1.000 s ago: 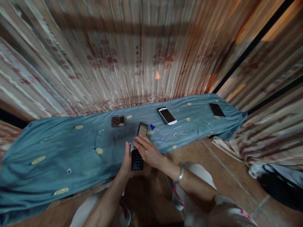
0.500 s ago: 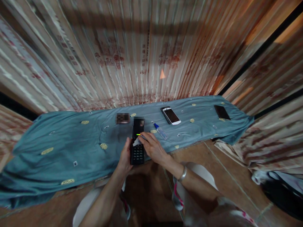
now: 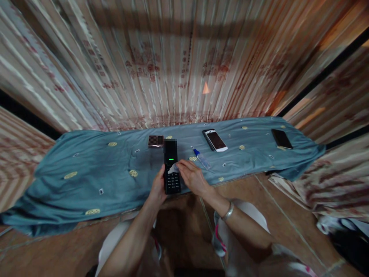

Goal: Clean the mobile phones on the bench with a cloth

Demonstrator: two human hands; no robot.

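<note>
From the head view I see my left hand (image 3: pixel 158 187) wrapped around a black keypad phone (image 3: pixel 171 171) held over the blue cloth-covered surface (image 3: pixel 86 173), while my right hand (image 3: pixel 192 177) pinches a small white wipe (image 3: pixel 173 169) against its face. I judge the wiping is underway; next calls for steady strokes. No containers show except a small dropper bottle (image 3: pixel 201 158) lying nearby, contents unclear.

The room is dim and warm orange. A brighter glow comes from the upper right of the frame. The curtain (image 3: pixel 184 69) looks smeared and bent near the edges. A dark shadow sits under the hands, bottom middle.
</note>
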